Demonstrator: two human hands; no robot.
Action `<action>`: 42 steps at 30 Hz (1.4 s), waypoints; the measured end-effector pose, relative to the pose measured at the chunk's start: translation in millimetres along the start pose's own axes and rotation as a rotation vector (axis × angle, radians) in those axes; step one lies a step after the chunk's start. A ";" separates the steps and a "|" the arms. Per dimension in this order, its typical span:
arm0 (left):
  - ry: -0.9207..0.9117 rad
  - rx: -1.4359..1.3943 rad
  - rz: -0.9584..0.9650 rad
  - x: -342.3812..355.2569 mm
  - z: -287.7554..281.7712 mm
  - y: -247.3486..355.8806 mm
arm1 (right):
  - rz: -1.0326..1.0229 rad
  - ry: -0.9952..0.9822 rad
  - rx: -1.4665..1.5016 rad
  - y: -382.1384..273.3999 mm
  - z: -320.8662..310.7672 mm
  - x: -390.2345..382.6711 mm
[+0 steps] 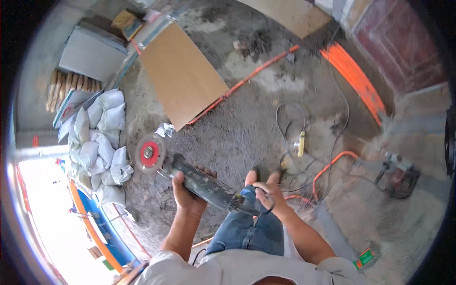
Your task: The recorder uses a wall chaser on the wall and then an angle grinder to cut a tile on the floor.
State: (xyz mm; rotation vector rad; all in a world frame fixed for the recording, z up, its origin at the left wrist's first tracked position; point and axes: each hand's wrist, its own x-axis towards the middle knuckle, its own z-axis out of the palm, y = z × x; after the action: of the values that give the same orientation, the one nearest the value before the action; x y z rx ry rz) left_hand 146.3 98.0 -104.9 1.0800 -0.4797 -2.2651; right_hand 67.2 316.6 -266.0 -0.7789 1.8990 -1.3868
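An angle grinder (204, 184) with a dark, scuffed body is held across the front of me, tilted with its head up and to the left. My left hand (189, 197) is wrapped round the body from below. At the head sits a round disc (152, 145) with a red centre and a pale rim. From the tail end a black power cord (270, 212) bends up to my right hand (270, 194), whose fingers are closed on it. Part of the cord is hidden by that hand.
White sacks (102, 142) are piled at left near a bright opening. A brown board (183, 76) lies ahead, beside an orange pipe (256, 71). Orange tubing (356, 80), loose cables, a yellow power strip (301, 144) and another power tool (399, 178) lie to the right.
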 end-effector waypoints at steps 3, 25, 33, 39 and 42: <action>-0.043 -0.090 0.053 -31.5 23.4 55.4 | -0.197 -0.128 -0.294 -8.3 -12.2 -12.1; -0.228 -0.306 0.909 -67.3 -122.3 366.6 | 0.386 0.647 0.462 -191.8 -52.1 205.0; -0.464 -0.565 0.822 1.8 -133.3 448.5 | -0.201 0.721 -0.217 -222.9 11.7 247.6; -0.576 -0.770 0.593 48.2 -120.1 482.4 | 0.280 0.380 -0.084 -111.4 56.5 269.7; -0.560 -0.860 0.698 51.2 -133.8 509.7 | 0.463 0.240 0.048 -175.8 100.6 307.2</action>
State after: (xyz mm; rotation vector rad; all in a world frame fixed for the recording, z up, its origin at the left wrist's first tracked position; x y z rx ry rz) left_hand 402.2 -335.6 58.7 -0.1576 -0.0289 -1.7745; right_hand -26.0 -25.8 -168.4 -0.1307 2.0498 -1.2617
